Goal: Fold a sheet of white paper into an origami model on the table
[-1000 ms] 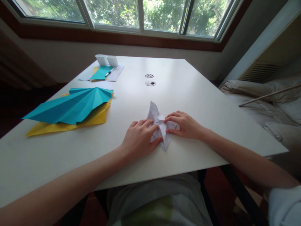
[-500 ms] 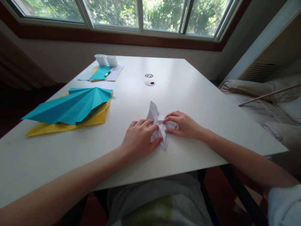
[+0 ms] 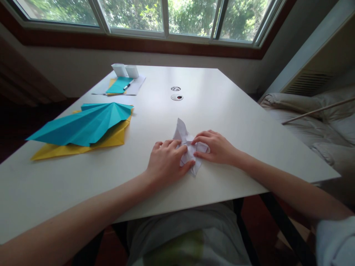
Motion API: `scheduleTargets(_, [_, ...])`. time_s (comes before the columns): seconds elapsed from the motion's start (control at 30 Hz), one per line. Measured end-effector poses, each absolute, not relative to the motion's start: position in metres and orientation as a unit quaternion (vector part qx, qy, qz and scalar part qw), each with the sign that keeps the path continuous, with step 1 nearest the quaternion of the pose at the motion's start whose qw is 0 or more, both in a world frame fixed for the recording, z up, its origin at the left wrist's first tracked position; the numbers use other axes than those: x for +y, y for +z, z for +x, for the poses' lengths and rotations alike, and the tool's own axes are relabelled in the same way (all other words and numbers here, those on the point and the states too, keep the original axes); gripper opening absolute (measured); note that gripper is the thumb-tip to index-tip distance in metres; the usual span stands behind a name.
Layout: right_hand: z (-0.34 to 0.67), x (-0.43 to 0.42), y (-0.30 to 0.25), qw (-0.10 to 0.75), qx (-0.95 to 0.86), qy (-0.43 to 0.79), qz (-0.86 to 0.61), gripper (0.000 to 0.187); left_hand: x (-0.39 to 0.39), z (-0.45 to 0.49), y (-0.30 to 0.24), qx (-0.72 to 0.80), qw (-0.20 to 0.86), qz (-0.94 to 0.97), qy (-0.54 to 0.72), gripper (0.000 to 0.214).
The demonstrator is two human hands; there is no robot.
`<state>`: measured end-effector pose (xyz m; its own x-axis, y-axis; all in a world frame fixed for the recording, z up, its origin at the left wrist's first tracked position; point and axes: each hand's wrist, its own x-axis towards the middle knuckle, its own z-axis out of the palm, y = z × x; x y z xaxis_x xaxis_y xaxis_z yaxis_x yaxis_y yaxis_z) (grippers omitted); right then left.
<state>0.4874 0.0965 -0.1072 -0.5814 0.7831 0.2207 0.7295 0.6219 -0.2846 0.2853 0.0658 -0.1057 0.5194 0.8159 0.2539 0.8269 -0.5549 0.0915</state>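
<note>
A small piece of folded white paper point(image 3: 181, 129) lies on the white table before me, with pointed flaps reaching away from me and toward me. My left hand point(image 3: 167, 159) holds down its left side, fingers curled on the middle and thumb across the near flap. From the right, my right hand point(image 3: 215, 147) grips the paper, its index finger and thumb at the centre folds. Both hands hide parts of the paper, so its full shape cannot be made out.
Left of my hands lie a pleated blue paper point(image 3: 97, 122) and a folded yellow paper point(image 3: 116, 136) beneath it. Farther back are blue sheets point(image 3: 119, 85), a pen point(image 3: 129, 84) and two white paper boxes point(image 3: 119, 70). Round table inserts point(image 3: 176, 97) sit mid-table.
My left thumb has slid a little to the right and upward over the near flap. My right hand has shifted very slightly left; the paper stays in about the same place.
</note>
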Motion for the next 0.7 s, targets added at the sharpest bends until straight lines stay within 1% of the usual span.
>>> scheduleTargets(0.17, [0.485,0.092,-0.103,0.139,-0.885,0.065,-0.439,0.032,0.066,0.284,-0.106,-0.471,0.010,-0.872,-0.134,0.030])
scheduleTargets(0.23, [0.484,0.088,-0.101,0.131,-0.889,0.052,-0.436,0.040,0.067,0.282,-0.106,-0.471,0.008,-0.872,-0.134,0.028])
scheduleTargets(0.37, [0.481,0.079,-0.100,0.115,-0.895,0.029,-0.431,0.065,0.068,0.281,-0.107,-0.467,0.007,-0.874,-0.132,0.026])
scheduleTargets(0.47, [0.481,0.076,-0.101,0.103,-0.900,0.025,-0.424,0.074,0.067,0.283,-0.107,-0.469,0.009,-0.873,-0.134,0.027])
scheduleTargets(0.57, [0.484,0.079,-0.101,0.107,-0.908,0.033,-0.404,0.072,0.067,0.284,-0.106,-0.470,0.000,-0.872,-0.139,0.033])
scheduleTargets(0.63, [0.488,0.082,-0.099,0.114,-0.918,0.053,-0.375,0.061,0.070,0.281,-0.106,-0.461,-0.019,-0.876,-0.142,0.033])
scheduleTargets(0.7, [0.491,0.087,-0.097,0.127,-0.926,0.076,-0.348,0.045,0.076,0.276,-0.106,-0.434,-0.056,-0.889,-0.133,0.030])
